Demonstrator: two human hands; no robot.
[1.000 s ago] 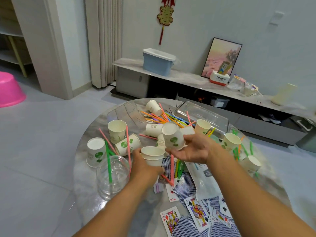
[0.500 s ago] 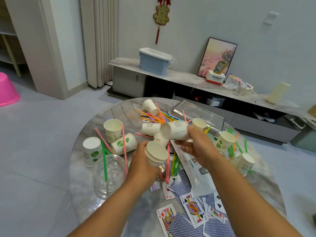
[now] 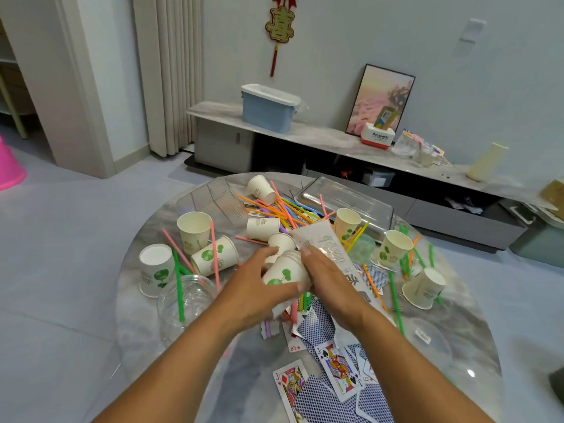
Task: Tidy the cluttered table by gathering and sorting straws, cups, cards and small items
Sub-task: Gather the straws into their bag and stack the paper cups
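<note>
Two bare hands press white paper cups together above a cluttered round marble table.

The left hand [image 3: 253, 288] curls its fingers around a nested stack of white paper cups with green leaf prints [image 3: 285, 274]; the right hand [image 3: 325, 271] grips the stack's far end, thumb on top. The risk I judge: pushed off-axis, the cup jams or crumples, or the tilted stack slips from the fingers onto the coloured plastic straws [image 3: 300, 300] and playing cards [image 3: 334, 366] just beneath them. A white printed plastic packet [image 3: 326, 245] lies just beyond the right fingertips and could be dragged along. Half a second ago the hands were apart, each holding its own cup; now they have met and the cups are joined.
</note>
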